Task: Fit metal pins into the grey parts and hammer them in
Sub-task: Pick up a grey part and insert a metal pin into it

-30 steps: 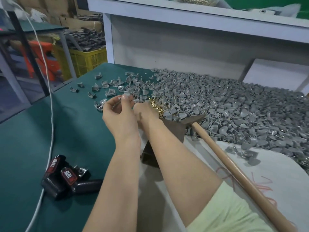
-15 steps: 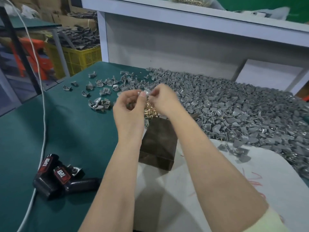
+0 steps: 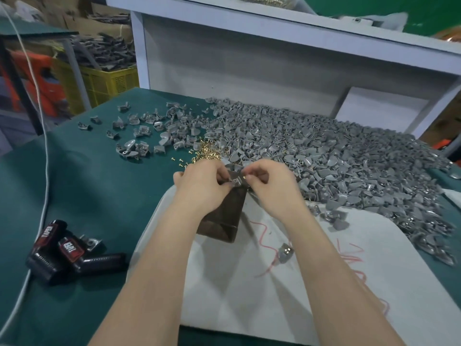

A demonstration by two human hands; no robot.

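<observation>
Head view: your left hand (image 3: 202, 186) pinches one grey part (image 3: 234, 179) just above the top of the dark block (image 3: 224, 216), fingers curled round it. Your right hand (image 3: 272, 183) pinches a brass pin (image 3: 244, 175) at the part's right edge; whether the tip is already in its hole, you cannot tell from here. Step in hand looks like fitting, not hammering. Loose pins (image 3: 207, 151) lie heaped on the green table (image 3: 99, 183) just beyond your left hand, and the big pile of grey parts (image 3: 324, 158) spreads to the right. The block stands on a white cloth (image 3: 274, 283). No hammer shows. Next move likely calls for lining the pin square to the hole, seating it, then setting the part flat on the block before any blow; a tilted pin could bend or skip out.
</observation>
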